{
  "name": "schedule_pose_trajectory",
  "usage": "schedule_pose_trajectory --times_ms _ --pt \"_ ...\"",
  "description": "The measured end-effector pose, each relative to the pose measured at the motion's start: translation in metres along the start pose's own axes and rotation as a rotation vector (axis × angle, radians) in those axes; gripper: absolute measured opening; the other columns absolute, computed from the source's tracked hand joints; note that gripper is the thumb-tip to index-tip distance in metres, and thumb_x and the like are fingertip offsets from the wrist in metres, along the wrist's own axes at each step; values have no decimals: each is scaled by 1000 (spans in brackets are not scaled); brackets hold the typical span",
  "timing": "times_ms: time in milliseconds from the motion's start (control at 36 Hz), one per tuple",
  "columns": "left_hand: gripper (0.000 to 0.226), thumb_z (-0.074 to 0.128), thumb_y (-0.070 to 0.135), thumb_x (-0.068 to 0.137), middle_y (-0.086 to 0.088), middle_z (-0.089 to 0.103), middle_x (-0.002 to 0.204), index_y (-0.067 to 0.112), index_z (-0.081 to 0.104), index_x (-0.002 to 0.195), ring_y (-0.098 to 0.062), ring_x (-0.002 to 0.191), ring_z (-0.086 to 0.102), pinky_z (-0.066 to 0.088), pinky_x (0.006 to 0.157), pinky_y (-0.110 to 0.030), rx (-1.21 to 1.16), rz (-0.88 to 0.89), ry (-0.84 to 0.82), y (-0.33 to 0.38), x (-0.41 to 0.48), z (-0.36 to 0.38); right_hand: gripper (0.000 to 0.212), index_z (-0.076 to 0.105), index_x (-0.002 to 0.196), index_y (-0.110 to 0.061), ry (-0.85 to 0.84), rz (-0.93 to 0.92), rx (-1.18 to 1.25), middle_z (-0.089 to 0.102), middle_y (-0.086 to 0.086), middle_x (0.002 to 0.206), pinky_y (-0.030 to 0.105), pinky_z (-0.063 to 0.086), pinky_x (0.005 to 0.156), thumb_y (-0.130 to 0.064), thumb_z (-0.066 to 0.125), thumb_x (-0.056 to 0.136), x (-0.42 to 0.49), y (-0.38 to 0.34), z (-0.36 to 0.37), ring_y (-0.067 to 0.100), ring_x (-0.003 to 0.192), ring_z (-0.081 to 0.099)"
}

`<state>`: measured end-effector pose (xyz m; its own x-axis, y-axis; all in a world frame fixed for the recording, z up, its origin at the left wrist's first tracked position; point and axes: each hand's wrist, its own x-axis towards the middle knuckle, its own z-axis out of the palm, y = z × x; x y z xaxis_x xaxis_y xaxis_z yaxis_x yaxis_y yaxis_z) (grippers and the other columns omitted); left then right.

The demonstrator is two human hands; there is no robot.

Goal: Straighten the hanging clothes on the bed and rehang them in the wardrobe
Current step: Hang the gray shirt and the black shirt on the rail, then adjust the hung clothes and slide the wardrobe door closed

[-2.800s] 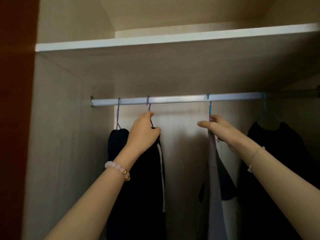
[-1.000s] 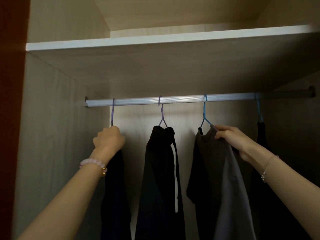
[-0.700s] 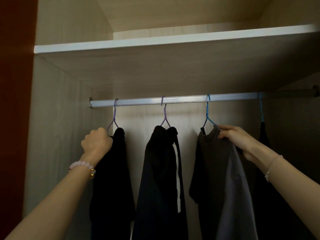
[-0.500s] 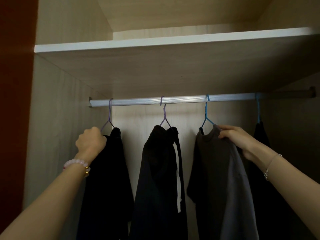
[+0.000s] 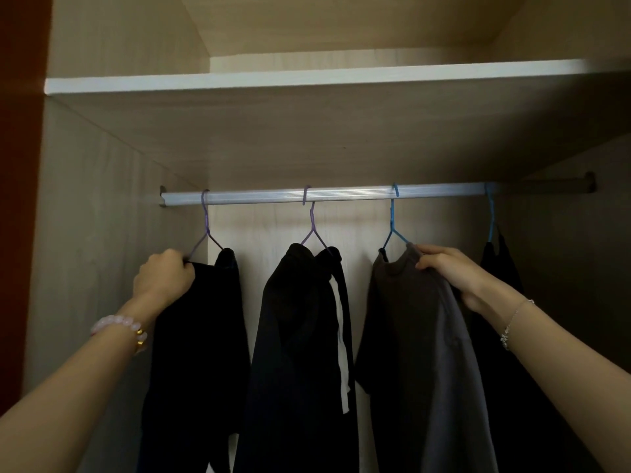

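Observation:
Several garments hang from the silver wardrobe rail [image 5: 355, 194]. My left hand [image 5: 164, 276] grips the left shoulder of a black garment [image 5: 201, 336] on a purple hanger [image 5: 206, 227] at the rail's left end. A black jacket with a white stripe [image 5: 300, 336] hangs on a second purple hanger [image 5: 311, 227] in the middle. My right hand [image 5: 450, 271] holds the right shoulder of a grey-brown shirt [image 5: 416, 336] on a blue hanger [image 5: 392, 227]. Another dark garment [image 5: 505, 302] hangs on a blue hanger [image 5: 490, 216] behind my right arm.
A white-edged shelf [image 5: 307, 78] runs above the rail. The wardrobe's left wall [image 5: 95, 233] stands close to the leftmost garment. A red-brown panel [image 5: 17, 199] edges the far left. The right end of the rail lies in shadow.
My left hand drew the leftmost black garment and its hanger to the left, widening the gap to the middle jacket. My right hand stayed on the grey shirt's shoulder.

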<state>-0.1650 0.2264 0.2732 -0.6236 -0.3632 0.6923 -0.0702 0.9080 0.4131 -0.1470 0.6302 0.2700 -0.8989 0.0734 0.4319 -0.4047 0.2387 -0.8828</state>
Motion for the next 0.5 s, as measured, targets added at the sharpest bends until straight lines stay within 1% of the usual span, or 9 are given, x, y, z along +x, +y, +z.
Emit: schedule_pose_trajectory --times_ms 28,111,167,278,361,389,444,500 --pt "27 47 18 89 -29 63 102 2 65 103 -46 95 59 47 76 -41 0 8 0 2 0 1 46 57 127 -16 3 -2 -2 66 7 99 24 46 60 -1 50 84 0 0 0 18 82 61" --pt "27 48 18 88 -28 64 101 5 66 104 -45 95 59 48 78 -41 -2 30 -2 5 0 4 45 58 126 -16 6 -7 -4 64 3 91 23 45 58 0 49 85 0 0 1 16 80 61" --pt "28 47 18 88 -26 64 102 7 66 105 -45 95 59 48 78 -41 2 37 2 6 -1 6 45 58 126 -15 4 -5 9 64 2 89 23 45 58 0 49 85 0 1 2 16 79 61" --pt "28 48 20 87 -25 64 102 10 66 106 -45 95 59 48 79 -41 -6 37 -2 8 -5 5 45 57 127 -15 8 -5 29 66 7 99 23 47 61 -1 50 85 2 4 0 17 82 62" --pt "30 46 24 87 -22 62 101 11 64 108 -43 97 59 47 81 -41 -2 -10 -44 12 -9 2 39 61 123 -13 9 -15 34 68 7 96 23 49 63 -4 52 86 1 7 -3 18 83 64" --pt "32 45 25 88 -23 61 105 10 63 109 -43 99 57 46 83 -42 18 -33 -47 16 -12 1 37 63 121 -13 8 -22 33 69 8 98 22 49 64 -5 52 87 0 7 -4 17 83 65" --pt "39 44 28 88 -24 56 119 4 60 114 -42 111 50 42 91 -45 110 -54 -6 27 -19 0 32 62 120 -13 10 -40 29 69 8 103 19 47 63 -8 53 89 -4 8 -7 13 80 63" --pt "44 47 29 88 -25 47 127 -1 54 119 -42 119 41 36 97 -50 166 -8 86 45 -32 -3 36 57 127 -12 41 -71 -17 65 5 111 13 44 63 -13 54 91 -8 9 -11 7 80 59"
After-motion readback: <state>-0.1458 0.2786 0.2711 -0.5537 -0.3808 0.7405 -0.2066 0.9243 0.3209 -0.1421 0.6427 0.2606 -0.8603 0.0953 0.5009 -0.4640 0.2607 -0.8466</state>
